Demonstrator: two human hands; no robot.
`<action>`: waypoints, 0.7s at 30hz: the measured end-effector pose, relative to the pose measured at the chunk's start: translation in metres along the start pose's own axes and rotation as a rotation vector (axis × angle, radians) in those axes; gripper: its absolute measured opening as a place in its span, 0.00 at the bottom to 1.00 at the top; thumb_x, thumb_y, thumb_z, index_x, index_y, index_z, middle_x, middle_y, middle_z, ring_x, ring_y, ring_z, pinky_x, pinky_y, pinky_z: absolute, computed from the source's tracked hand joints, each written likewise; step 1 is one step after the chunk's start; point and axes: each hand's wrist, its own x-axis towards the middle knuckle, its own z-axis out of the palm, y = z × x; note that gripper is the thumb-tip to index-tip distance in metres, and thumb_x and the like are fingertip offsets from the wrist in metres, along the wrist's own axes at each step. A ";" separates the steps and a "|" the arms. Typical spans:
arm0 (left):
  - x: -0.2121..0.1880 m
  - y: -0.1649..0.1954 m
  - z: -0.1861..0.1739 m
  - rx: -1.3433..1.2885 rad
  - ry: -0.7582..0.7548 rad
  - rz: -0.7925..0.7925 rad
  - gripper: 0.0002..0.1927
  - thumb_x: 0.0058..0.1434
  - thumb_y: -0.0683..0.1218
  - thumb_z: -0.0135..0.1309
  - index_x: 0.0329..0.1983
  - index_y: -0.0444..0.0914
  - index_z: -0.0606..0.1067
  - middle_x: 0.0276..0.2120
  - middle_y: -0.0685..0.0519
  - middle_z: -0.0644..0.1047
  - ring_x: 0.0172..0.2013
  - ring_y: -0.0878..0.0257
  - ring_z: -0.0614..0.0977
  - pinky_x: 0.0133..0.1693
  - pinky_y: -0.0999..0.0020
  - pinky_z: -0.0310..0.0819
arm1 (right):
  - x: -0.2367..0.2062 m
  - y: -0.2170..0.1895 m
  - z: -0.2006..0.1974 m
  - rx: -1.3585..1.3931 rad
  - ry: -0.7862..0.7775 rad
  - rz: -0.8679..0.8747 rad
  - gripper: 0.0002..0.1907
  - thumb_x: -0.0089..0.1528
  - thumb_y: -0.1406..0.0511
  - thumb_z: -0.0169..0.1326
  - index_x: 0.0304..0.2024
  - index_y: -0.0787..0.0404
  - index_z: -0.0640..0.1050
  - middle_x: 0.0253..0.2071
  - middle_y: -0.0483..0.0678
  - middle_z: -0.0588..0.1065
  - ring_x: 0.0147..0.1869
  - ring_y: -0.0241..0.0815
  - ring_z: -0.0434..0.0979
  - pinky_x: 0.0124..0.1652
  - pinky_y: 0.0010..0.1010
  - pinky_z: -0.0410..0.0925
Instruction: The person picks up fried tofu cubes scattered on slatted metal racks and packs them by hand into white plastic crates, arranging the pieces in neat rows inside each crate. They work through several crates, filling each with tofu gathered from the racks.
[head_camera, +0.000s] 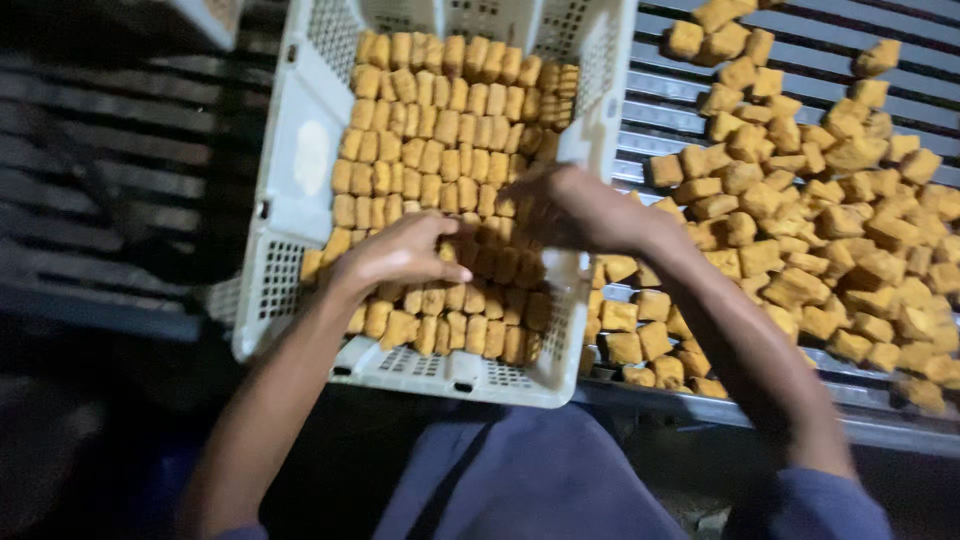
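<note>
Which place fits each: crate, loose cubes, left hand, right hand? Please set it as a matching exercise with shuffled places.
Things:
1. crate
2. loose cubes
3. left hand
4. right hand

Places:
A. scattered on the slatted rack at the right
B. on the packed cubes in the middle of the crate
C. left of the rack, filled with rows of cubes
D. at the crate's right wall, reaching in

Pairs: 1-C, 2-A, 3-B, 4-D
</note>
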 end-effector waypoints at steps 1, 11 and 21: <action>-0.003 -0.001 0.000 -0.053 0.085 0.087 0.36 0.53 0.48 0.68 0.66 0.40 0.70 0.48 0.39 0.79 0.41 0.51 0.82 0.44 0.55 0.79 | -0.023 0.015 -0.017 0.098 0.222 -0.087 0.27 0.51 0.80 0.53 0.54 0.63 0.77 0.43 0.50 0.84 0.45 0.41 0.86 0.44 0.32 0.79; -0.016 0.019 0.009 -0.167 0.273 -0.193 0.24 0.50 0.48 0.69 0.49 0.37 0.81 0.41 0.44 0.84 0.36 0.52 0.88 0.37 0.58 0.84 | -0.055 0.202 0.022 -0.692 0.866 0.239 0.09 0.68 0.71 0.58 0.49 0.63 0.83 0.32 0.59 0.79 0.29 0.49 0.76 0.39 0.44 0.74; -0.012 0.016 -0.002 -0.107 0.248 -0.224 0.37 0.50 0.62 0.65 0.59 0.38 0.75 0.49 0.45 0.82 0.45 0.56 0.86 0.48 0.56 0.82 | -0.085 0.133 0.014 -0.235 0.687 0.243 0.15 0.63 0.72 0.56 0.53 0.63 0.80 0.41 0.61 0.80 0.34 0.42 0.77 0.26 0.20 0.75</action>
